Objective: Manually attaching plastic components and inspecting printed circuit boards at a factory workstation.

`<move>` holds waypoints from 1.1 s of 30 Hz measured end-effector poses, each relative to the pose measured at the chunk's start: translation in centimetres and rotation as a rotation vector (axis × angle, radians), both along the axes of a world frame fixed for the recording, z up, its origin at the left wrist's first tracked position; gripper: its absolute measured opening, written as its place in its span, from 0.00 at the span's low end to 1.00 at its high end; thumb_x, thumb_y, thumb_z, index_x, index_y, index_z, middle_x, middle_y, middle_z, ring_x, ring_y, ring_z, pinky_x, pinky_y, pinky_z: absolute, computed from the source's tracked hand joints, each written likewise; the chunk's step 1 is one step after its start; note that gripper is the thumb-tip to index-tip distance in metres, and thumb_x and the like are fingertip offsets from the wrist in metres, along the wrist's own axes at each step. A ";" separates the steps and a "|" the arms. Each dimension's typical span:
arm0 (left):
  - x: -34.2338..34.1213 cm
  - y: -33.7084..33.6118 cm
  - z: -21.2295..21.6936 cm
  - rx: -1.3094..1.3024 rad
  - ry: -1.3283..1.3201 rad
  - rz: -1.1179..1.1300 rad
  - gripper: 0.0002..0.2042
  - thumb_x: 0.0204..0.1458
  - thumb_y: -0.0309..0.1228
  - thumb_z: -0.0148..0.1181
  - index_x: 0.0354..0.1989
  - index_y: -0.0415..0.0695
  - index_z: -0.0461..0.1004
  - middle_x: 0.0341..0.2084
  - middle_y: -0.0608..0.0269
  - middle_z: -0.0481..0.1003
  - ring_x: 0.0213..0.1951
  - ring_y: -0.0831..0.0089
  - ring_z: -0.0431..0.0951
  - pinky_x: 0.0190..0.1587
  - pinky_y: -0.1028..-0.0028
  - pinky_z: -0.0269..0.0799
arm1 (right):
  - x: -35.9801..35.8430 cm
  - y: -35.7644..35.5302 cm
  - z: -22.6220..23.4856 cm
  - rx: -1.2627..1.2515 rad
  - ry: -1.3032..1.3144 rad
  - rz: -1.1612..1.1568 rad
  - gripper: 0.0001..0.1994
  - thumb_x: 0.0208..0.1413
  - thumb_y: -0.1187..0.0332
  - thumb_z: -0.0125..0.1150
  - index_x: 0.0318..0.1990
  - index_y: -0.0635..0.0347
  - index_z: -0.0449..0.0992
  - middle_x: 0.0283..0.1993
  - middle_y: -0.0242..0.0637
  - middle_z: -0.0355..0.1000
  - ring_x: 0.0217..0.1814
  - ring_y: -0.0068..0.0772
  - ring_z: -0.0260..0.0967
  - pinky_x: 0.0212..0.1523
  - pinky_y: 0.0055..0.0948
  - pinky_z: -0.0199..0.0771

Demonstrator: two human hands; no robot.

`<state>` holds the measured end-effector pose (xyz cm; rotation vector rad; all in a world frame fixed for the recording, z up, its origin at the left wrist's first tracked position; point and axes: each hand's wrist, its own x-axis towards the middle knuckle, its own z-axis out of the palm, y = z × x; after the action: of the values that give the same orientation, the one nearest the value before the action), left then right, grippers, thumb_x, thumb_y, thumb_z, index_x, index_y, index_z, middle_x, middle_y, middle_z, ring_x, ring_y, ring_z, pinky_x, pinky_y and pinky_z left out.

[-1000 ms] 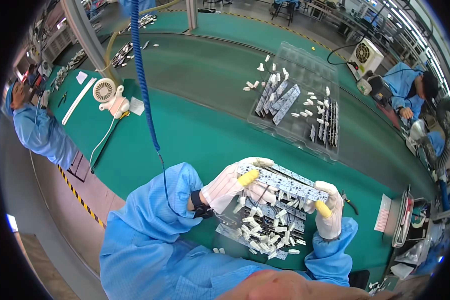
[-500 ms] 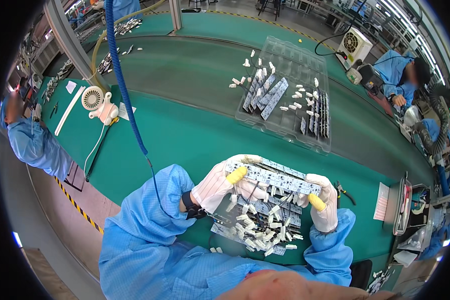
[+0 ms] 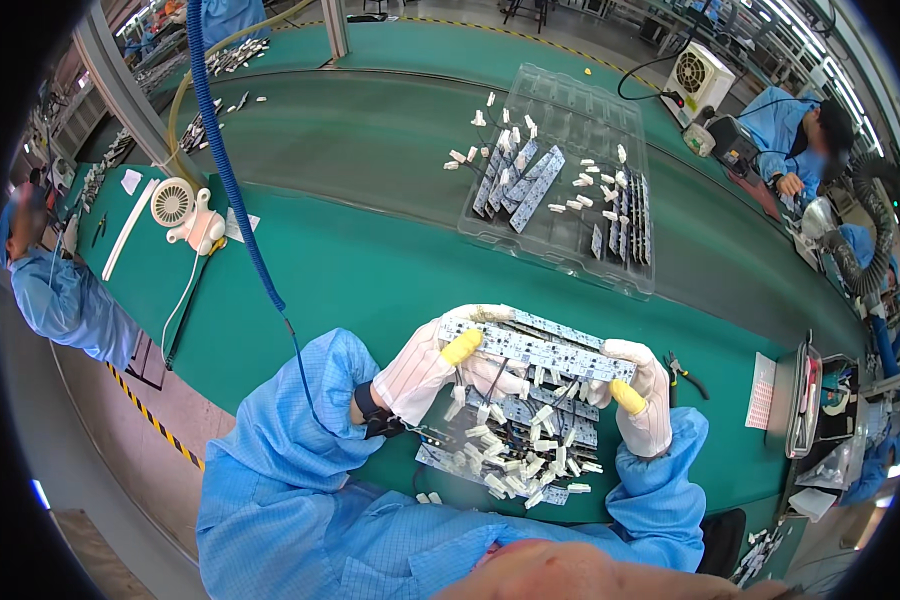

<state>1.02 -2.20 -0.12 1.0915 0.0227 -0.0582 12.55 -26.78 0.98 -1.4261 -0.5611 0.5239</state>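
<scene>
Both my hands wear white gloves with yellow thumb tips. My left hand and my right hand grip the two ends of a long narrow circuit board strip, held level above the green table. Under the strip lies a pile of similar boards with several small white connectors. My blue sleeves come in from the lower edge.
A clear plastic tray with boards and white connectors sits on the conveyor beyond. A small white fan stands at left beside a blue coiled hose. Pliers lie at right. Other workers in blue sit far left and upper right.
The view has shifted slightly. My hands keep holding the strip over the pile, with little visible movement.
</scene>
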 end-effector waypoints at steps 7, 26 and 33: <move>0.2 -0.1 -0.6 -0.040 -0.013 0.017 0.24 0.63 0.40 0.40 0.59 0.32 0.53 0.41 0.40 0.73 0.36 0.58 0.80 0.38 0.66 0.79 | 0.1 0.0 0.0 0.030 0.021 0.025 0.31 0.47 0.48 0.65 0.50 0.63 0.66 0.30 0.36 0.71 0.29 0.22 0.69 0.28 0.17 0.67; 0.3 0.1 -1.3 -0.116 0.006 0.008 0.25 0.61 0.39 0.44 0.59 0.32 0.53 0.41 0.38 0.73 0.36 0.57 0.80 0.36 0.67 0.80 | 0.7 -0.7 -0.3 0.083 0.006 0.132 0.21 0.56 0.61 0.59 0.53 0.64 0.66 0.35 0.40 0.71 0.34 0.24 0.70 0.35 0.22 0.72; 0.3 -0.2 -1.0 0.019 -0.007 0.050 0.24 0.61 0.40 0.43 0.58 0.32 0.53 0.38 0.37 0.74 0.33 0.58 0.81 0.34 0.68 0.80 | 0.3 -0.5 -0.2 0.073 -0.008 0.079 0.26 0.53 0.52 0.60 0.52 0.62 0.66 0.32 0.37 0.70 0.30 0.22 0.68 0.29 0.18 0.68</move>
<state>1.30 -2.41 -1.09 1.1092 0.0440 -0.0093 12.87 -27.24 0.82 -1.3417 -0.6386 0.5550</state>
